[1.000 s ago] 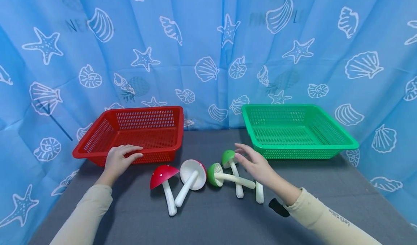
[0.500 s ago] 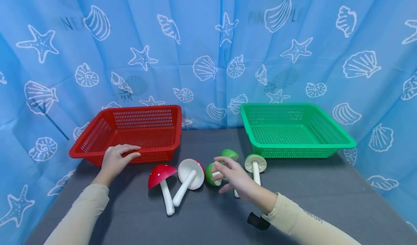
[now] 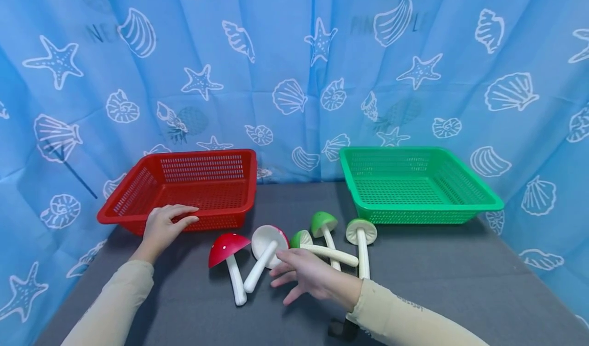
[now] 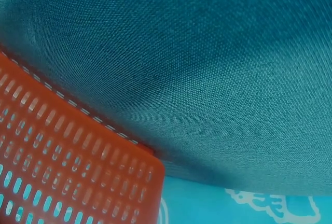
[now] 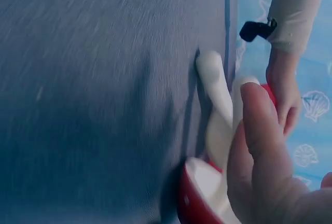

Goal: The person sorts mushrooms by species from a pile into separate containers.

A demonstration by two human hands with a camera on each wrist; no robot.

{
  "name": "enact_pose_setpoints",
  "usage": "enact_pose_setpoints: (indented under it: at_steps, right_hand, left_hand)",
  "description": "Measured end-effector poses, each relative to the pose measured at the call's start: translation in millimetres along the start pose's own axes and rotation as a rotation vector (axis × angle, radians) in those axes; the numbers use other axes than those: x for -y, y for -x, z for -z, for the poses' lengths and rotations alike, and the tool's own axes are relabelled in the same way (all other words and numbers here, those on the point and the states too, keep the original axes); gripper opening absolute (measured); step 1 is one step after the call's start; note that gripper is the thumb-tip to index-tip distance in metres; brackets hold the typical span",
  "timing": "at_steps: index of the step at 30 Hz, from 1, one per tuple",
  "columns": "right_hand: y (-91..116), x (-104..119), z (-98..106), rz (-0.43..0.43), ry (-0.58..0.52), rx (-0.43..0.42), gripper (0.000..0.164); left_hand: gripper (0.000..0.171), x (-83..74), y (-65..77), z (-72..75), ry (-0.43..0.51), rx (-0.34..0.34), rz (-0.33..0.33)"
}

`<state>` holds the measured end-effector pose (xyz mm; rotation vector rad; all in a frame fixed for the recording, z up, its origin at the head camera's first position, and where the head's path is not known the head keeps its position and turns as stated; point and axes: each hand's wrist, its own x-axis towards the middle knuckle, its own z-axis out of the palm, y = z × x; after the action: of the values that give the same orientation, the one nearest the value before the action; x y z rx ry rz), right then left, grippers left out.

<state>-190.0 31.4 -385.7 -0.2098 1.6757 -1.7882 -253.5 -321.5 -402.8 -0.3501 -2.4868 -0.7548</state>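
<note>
My right hand (image 3: 306, 275) has its fingers spread and nothing in them. It hovers at the right of two toy mushrooms with red caps. One red mushroom (image 3: 227, 247) lies cap up to the left; the other red mushroom (image 3: 266, 244) shows its white underside beside my fingertips. Green toy mushrooms lie farther right: one mushroom (image 3: 324, 223) at the back, one with its stem (image 3: 332, 254) across it, and one mushroom (image 3: 362, 233) standing apart at the right. My left hand (image 3: 166, 229), fingers loosely bent, is at the front rim of the red basket (image 3: 250, 203); contact is unclear.
A green basket (image 3: 428, 214) stands at the back right of the grey tabletop (image 3: 442, 279). Behind both baskets hangs a blue curtain (image 3: 294, 54) with white seashells. A black object (image 3: 342, 329) is at my right sleeve (image 3: 395, 310).
My right hand has swept left and toward me, passing over the green mushrooms to the red ones. It carries nothing. My left hand has stayed at the red basket.
</note>
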Motion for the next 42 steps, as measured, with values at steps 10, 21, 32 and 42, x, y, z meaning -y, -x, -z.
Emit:
enact_pose_setpoints:
  at_steps: [10,21,32,42]
  right_hand:
    - [-22.0,-9.3,-15.6,-0.08,-0.17,0.012,0.057]
    - [-38.5,-11.1,-30.3,-0.027,-0.249,-0.135,0.052]
    - [-33.7,-4.6,-28.9,0.038,-0.22,-0.173,0.053]
    - [-30.0,29.3,-21.1,0.071,-0.203,-0.195,0.058]
  left_hand:
    - [0.036,0.9,0.4,0.5,0.011,0.019,0.029]
    - [0.036,-1.8,0.4,3.4,0.02,0.026,0.031]
    - [0.036,0.2,-0.2,1.4,0.016,0.008,0.003]
    - [0.035,-1.0,0.1,3.5,0.025,0.039,0.028]
